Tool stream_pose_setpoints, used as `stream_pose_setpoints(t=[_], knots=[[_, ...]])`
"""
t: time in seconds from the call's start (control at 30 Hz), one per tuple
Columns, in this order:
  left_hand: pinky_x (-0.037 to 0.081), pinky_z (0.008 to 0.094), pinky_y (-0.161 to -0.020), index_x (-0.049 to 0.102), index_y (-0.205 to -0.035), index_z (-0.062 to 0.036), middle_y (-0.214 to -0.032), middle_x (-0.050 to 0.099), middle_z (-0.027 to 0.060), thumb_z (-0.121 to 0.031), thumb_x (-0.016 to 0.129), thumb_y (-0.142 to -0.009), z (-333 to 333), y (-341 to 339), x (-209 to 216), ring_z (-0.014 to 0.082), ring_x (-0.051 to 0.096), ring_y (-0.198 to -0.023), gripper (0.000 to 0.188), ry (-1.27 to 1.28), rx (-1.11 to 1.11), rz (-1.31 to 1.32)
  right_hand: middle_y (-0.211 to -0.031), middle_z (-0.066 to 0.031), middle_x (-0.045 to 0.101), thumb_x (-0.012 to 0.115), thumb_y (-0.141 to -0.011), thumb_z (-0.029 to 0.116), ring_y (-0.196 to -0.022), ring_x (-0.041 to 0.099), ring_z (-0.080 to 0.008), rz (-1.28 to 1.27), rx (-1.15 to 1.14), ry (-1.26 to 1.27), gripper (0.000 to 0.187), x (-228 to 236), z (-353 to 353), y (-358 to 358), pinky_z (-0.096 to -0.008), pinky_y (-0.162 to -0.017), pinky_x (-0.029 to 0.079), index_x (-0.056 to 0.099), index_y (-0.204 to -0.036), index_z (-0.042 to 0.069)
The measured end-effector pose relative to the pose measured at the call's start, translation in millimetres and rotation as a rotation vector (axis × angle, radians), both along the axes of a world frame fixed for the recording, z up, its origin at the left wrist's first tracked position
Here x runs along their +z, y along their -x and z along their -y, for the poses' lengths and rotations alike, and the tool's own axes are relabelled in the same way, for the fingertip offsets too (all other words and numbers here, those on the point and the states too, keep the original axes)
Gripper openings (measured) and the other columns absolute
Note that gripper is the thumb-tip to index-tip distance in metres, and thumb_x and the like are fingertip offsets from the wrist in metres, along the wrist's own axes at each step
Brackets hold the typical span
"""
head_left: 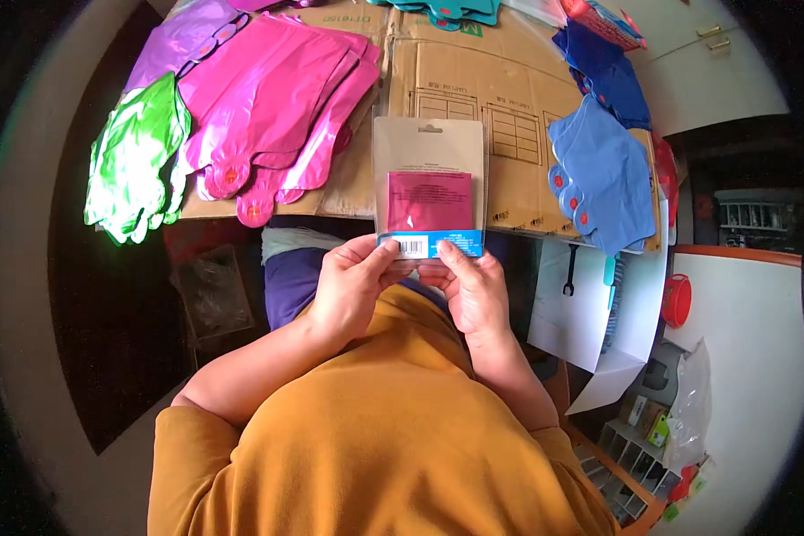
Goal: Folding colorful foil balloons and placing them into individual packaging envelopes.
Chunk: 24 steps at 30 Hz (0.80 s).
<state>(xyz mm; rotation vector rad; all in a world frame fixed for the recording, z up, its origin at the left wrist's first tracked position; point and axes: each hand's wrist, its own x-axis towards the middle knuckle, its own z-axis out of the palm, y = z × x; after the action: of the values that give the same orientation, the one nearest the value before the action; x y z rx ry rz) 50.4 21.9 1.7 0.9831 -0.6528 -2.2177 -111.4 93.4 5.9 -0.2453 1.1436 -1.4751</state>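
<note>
Between my two hands is a clear plastic package with a hang hole at its top. A folded magenta foil piece shows inside it, above a blue and white label strip with a barcode. My left hand pinches the package's lower left corner, thumb on the front. At the lower right, my right hand grips it the same way, its fingers partly hidden behind. The package stands tilted up just in front of the cardboard's near edge. Flat magenta foil balloons lie stacked beyond my left hand.
A flattened cardboard sheet covers the table. Green foil balloons hang over its left edge, near purple ones. Blue balloons drape over the right edge, with darker blue ones behind. An open white box stands at the right.
</note>
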Motion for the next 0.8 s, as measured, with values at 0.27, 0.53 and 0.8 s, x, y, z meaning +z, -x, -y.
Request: stream_pose_setpoints(t=[0.27, 0.53, 0.8], knots=[[0.056, 0.0332, -0.087, 0.068, -0.113, -0.0012, -0.105, 0.072, 0.008, -0.011, 0.059, -0.101, 2, -2, 10, 0.0172, 0.069, -0.094, 0.018, -0.116, -0.056, 0.031, -0.1, -0.0088, 0.074, 0.071, -0.094, 0.014, -0.084, 0.071, -0.0177, 0.086, 0.004, 0.014, 0.018, 0, -7, 1, -0.0331, -0.078, 0.06, 0.068, -0.109, 0.003], [0.056, 0.0323, -0.085, 0.069, -0.108, -0.0035, -0.102, 0.072, 0.008, -0.009, 0.062, -0.099, -2, -3, 4, 0.0171, 0.069, -0.092, 0.013, -0.093, -0.036, 0.006, -0.099, -0.0089, 0.073, 0.072, -0.092, 0.008, -0.086, 0.071, -0.0171, -0.003, -0.013, 0.034, 0.015, -4, -8, -9, -0.0319, -0.075, 0.06, 0.07, -0.105, 0.001], [0.057, 0.0311, -0.082, 0.066, -0.101, -0.0035, -0.099, 0.072, 0.0077, -0.013, 0.065, -0.099, -6, 1, 10, 0.0176, 0.07, -0.087, 0.01, -0.093, -0.016, 0.089, -0.093, -0.0103, 0.074, 0.07, -0.093, 0.008, -0.077, 0.072, -0.0178, 0.024, -0.039, 0.017, 0.012, 4, -9, -10, -0.0311, -0.071, 0.061, 0.071, -0.102, 0.0]])
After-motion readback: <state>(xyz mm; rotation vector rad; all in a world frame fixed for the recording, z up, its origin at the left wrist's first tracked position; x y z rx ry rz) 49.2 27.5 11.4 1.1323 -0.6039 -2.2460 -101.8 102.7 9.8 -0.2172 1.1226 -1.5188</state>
